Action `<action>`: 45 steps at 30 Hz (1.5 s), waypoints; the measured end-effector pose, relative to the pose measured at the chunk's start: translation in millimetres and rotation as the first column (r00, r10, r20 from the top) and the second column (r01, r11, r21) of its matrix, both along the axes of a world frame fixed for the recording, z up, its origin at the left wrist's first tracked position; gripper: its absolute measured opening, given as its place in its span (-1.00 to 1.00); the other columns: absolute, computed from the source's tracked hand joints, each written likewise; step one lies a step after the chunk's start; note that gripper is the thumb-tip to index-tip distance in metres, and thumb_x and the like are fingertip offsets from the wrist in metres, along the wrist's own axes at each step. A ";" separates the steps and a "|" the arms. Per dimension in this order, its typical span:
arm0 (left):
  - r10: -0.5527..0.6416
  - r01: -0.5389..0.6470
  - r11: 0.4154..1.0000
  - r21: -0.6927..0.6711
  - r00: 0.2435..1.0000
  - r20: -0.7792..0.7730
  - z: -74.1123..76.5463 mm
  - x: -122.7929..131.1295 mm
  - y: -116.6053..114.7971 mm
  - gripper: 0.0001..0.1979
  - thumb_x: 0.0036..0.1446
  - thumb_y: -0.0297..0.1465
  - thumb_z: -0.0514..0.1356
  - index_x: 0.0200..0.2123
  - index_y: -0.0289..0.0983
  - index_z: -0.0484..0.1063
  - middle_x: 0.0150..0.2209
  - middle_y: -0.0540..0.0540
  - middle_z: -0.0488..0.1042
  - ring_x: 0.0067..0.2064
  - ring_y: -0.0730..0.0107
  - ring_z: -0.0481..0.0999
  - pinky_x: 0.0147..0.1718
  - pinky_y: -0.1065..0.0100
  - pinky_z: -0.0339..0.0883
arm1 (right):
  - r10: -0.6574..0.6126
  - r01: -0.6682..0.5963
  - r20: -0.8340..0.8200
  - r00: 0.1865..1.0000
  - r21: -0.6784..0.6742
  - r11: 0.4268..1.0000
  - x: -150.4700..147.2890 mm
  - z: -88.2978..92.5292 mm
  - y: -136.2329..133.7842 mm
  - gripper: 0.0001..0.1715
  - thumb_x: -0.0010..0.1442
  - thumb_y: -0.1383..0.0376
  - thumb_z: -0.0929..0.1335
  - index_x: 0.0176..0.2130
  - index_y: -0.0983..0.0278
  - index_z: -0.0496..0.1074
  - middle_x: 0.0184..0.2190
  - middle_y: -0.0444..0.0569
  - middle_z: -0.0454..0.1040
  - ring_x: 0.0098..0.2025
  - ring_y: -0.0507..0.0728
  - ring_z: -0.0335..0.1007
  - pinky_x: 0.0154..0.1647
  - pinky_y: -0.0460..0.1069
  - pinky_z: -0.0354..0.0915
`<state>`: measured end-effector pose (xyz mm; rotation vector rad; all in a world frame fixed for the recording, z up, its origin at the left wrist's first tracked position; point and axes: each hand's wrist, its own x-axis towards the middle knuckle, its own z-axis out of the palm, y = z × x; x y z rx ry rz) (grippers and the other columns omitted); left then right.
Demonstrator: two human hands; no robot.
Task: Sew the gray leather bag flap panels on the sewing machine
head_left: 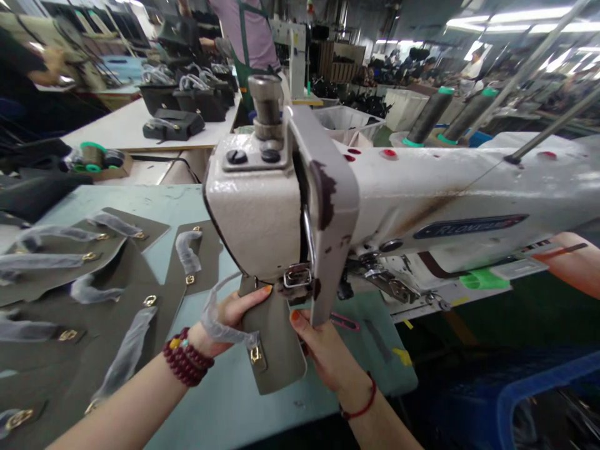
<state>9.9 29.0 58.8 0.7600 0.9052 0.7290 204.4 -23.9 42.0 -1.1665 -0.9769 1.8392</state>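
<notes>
An olive-grey leather panel (276, 350) with a small gold buckle and a plastic-wrapped strap lies under the head of a white sewing machine (262, 206). My left hand (229, 315) grips the panel's left edge, thumb on top. On the right edge, my right hand (323, 350) pinches the panel just below the presser foot (296, 278). Both hands are closed on the panel. The needle itself is hidden behind the machine's grey face plate (328, 206).
Several similar panels (94, 294) with wrapped straps and gold buckles lie spread on the pale blue table (220, 400) to the left. Thread spools (94, 156) and black bags (173, 122) sit further back. A person in a green apron (248, 37) stands behind. A blue bin (525, 394) sits low right.
</notes>
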 end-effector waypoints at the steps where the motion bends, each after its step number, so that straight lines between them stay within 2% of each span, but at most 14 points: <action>1: 0.017 -0.017 1.000 -0.018 1.000 0.026 0.2 1.3 -3.2 -0.75 0.02 -0.19 0.35 -0.23 -0.14 0.59 -0.23 -0.04 0.66 -0.17 0.14 0.64 -0.06 0.12 0.50 | 0.003 -0.003 -0.012 1.000 -0.020 1.000 0.2 0.0 1.7 -0.42 0.11 -0.16 0.40 -0.37 0.33 0.50 -0.48 -0.09 0.43 -0.48 0.02 0.33 -0.51 -0.14 0.24; 3: 0.030 -0.029 0.999 -0.021 0.999 0.040 1.4 2.9 -4.2 -0.70 0.03 -0.19 0.34 -0.16 -0.16 0.59 -0.19 -0.08 0.66 -0.09 0.09 0.62 0.01 0.08 0.46 | 0.011 -0.011 -0.014 1.000 -0.028 1.000 -0.4 -0.8 2.8 -0.47 0.08 -0.10 0.44 -0.39 0.34 0.49 -0.51 -0.12 0.38 -0.50 0.00 0.27 -0.54 -0.15 0.18; 7: 0.009 -0.009 1.000 0.003 1.000 0.013 8.0 6.0 2.4 -0.60 0.02 -0.25 0.37 -0.04 -0.20 0.55 -0.01 -0.15 0.60 0.06 0.06 0.54 0.08 0.13 0.41 | -0.027 0.022 0.070 0.997 0.072 0.997 -5.5 -1.6 -0.9 -0.52 0.12 -0.04 0.42 -0.40 0.36 0.49 -0.51 -0.10 0.39 -0.48 0.01 0.24 -0.53 -0.14 0.13; 12: -0.023 0.026 0.997 0.071 0.999 -0.034 15.2 13.2 5.8 -0.59 0.02 -0.33 0.37 -0.01 -0.15 0.53 -0.02 -0.11 0.61 -0.02 0.11 0.59 0.03 0.16 0.45 | -0.128 0.094 0.197 0.972 0.173 0.980 -9.6 1.3 -6.8 -0.53 0.16 0.00 0.39 -0.40 0.39 0.49 -0.53 -0.09 0.37 -0.49 0.00 0.17 -0.53 -0.14 0.05; 17: -0.050 0.053 0.998 0.030 0.993 -0.103 12.5 13.1 7.3 -0.73 0.04 -0.28 0.35 -0.18 -0.24 0.57 -0.23 -0.17 0.65 -0.22 0.10 0.64 -0.05 0.08 0.49 | -0.149 0.094 0.238 0.960 0.227 0.969 -12.0 6.3 -7.9 -0.56 0.19 0.05 0.35 -0.51 0.35 0.38 -0.60 -0.16 0.26 -0.53 -0.03 0.06 -0.55 -0.14 0.01; 19: -0.045 0.048 0.999 0.024 0.994 -0.102 11.8 12.6 6.8 -0.74 0.05 -0.28 0.34 -0.18 -0.24 0.57 -0.25 -0.17 0.65 -0.26 0.12 0.64 -0.10 0.10 0.51 | -0.151 0.094 0.234 0.960 0.240 0.966 -12.6 8.4 -7.4 -0.57 0.19 0.07 0.34 -0.53 0.34 0.34 -0.61 -0.17 0.23 -0.53 -0.04 0.04 -0.55 -0.14 0.01; 23: -0.021 0.023 1.000 0.021 0.997 -0.078 11.7 13.3 5.1 -0.66 0.06 -0.27 0.33 -0.08 -0.23 0.55 -0.12 -0.18 0.63 -0.20 0.11 0.64 -0.10 0.10 0.52 | -0.145 0.087 0.237 0.961 0.239 0.967 -12.3 10.8 -5.5 -0.58 0.19 0.08 0.33 -0.53 0.33 0.32 -0.59 -0.16 0.21 -0.52 -0.03 0.05 -0.53 -0.13 0.02; 28: -0.011 0.013 0.999 0.045 0.999 -0.041 11.6 14.0 6.5 -0.61 0.04 -0.29 0.34 -0.02 -0.19 0.53 -0.05 -0.13 0.62 -0.10 0.10 0.62 -0.03 0.11 0.48 | -0.135 0.075 0.256 0.957 0.233 0.970 -12.0 10.1 -3.0 -0.56 0.19 0.08 0.33 -0.56 0.30 0.24 -0.61 -0.18 0.12 -0.53 -0.04 0.00 -0.54 -0.13 -0.02; 31: 0.011 -0.009 0.996 0.084 1.000 -0.024 14.6 14.7 7.9 -0.58 0.01 -0.28 0.36 -0.02 -0.19 0.54 -0.04 -0.11 0.61 -0.06 0.09 0.61 0.01 0.10 0.46 | -0.142 0.076 0.264 0.954 0.244 0.967 -12.2 7.6 -1.5 -0.56 0.21 0.08 0.32 -0.55 0.31 0.30 -0.60 -0.17 0.17 -0.52 -0.03 0.03 -0.53 -0.13 0.02; 36: 0.035 -0.030 0.994 0.102 0.998 -0.044 21.6 16.7 10.1 -0.56 -0.09 -0.24 0.41 -0.10 -0.22 0.58 -0.10 -0.11 0.64 -0.08 0.04 0.61 0.01 0.06 0.46 | -0.145 0.089 0.247 0.958 0.226 0.970 -13.1 0.6 1.9 -0.55 0.21 0.03 0.33 -0.47 0.34 0.45 -0.55 -0.11 0.35 -0.48 0.01 0.20 -0.50 -0.13 0.12; 42: 0.079 -0.072 0.990 0.125 0.996 -0.051 25.6 17.4 12.2 -0.73 -0.17 -0.24 0.44 -0.36 -0.21 0.61 -0.19 -0.05 0.66 -0.13 0.08 0.63 -0.03 0.12 0.49 | -0.155 0.100 0.262 0.952 0.212 0.972 -12.9 1.1 1.7 -0.52 0.21 -0.02 0.34 -0.42 0.34 0.51 -0.52 -0.08 0.42 -0.43 0.05 0.30 -0.49 -0.12 0.16; 45: 0.088 -0.079 0.988 0.129 0.994 -0.066 26.0 18.0 12.3 -0.71 -0.20 -0.22 0.45 -0.35 -0.19 0.62 -0.22 -0.04 0.66 -0.12 0.04 0.62 -0.02 0.10 0.48 | -0.149 0.094 0.258 0.954 0.214 0.972 -11.8 3.3 1.4 -0.52 0.22 -0.02 0.33 -0.41 0.34 0.51 -0.52 -0.08 0.42 -0.44 0.05 0.29 -0.49 -0.12 0.16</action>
